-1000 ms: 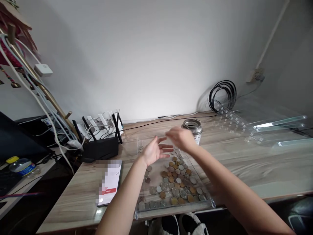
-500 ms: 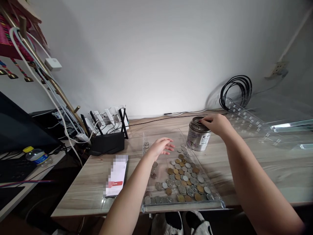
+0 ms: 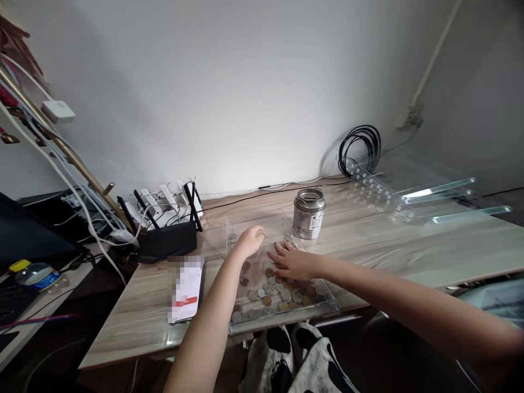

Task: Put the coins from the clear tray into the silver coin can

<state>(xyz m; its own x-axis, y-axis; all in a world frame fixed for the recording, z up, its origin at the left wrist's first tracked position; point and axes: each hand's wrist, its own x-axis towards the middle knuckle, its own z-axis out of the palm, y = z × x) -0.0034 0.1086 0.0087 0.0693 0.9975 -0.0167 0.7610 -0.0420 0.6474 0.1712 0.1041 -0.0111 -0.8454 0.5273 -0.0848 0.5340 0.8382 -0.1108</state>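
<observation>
Clear shallow tray [image 3: 284,316] flat on the wood-grain worktop [image 3: 368,245], front wall near the edge. Coins [image 3: 285,295] inside it, silver-toned mixed with brassy and brownish. Thickest in the front right part; a line of silver ones along the front wall at left; a few dark ones by the left side, a couple in the far left corner, some more at far right.

Right hand [image 3: 291,262]: open, palm down, fingers spread over the coins right of the tray's middle, hiding those beneath. Left hand [image 3: 251,240]: above the tray's far left part, fingers curled in; cannot tell if it grips anything.

Metal tin [image 3: 303,221] upright just beside the tray's far right side. Contents hidden from here. Purplish pattern on its wall; white label [image 3: 316,222] with dark print, too small to read.

Phone [image 3: 190,289] left of the tray, screen up: red bar low on the display, upper left pixelated, no words legible. Bottle [image 3: 39,275] at far left, off this worktop, clear, yellow cap, blue wrapper; brand unreadable. Black router [image 3: 167,243] behind the phone.
</observation>
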